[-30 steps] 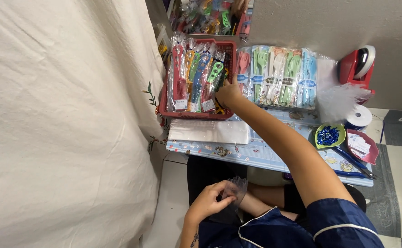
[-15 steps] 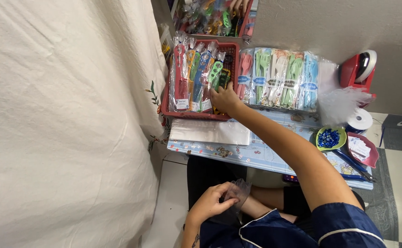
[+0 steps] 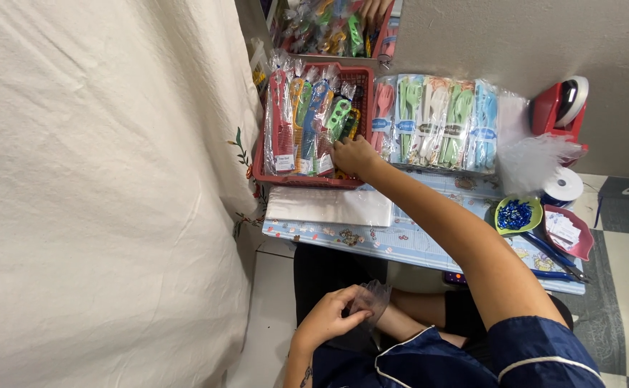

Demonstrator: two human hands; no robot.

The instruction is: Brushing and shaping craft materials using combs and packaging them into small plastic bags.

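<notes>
1. Since the earlier frames the right hand point(image 3: 354, 154) has slid from the far right corner of the red plastic mesh basket point(image 3: 307, 179) down towards its near edge, and it now rests among the packets at the basket's right side
2. That hand lies fingers-down on the loose coloured pieces beside the bagged combs point(image 3: 304, 122); whether it has pinched one of them I cannot tell, since the fingertips are buried in the pile
3. The left hand point(image 3: 329, 316) has hardly shifted: it sits low over the lap, fingers curled around a small crumpled clear plastic bag point(image 3: 372, 298), holding it ready near the body
4. The basket stands at the back left of the counter point(image 3: 401, 248), which has a pale blue patterned cover, with a flat stack of clear sleeves point(image 3: 329, 207) just in front of it
5. To the right of the basket lies a row of pastel spoon-and-fork packs point(image 3: 436, 122), then a red tape dispenser point(image 3: 562, 108), a roll of white ribbon point(image 3: 564, 185) and a small green dish of blue bits point(image 3: 517, 214)
6. The shift suggests that the reaching hand is picking through the basket while the bag waits in the other
</notes>
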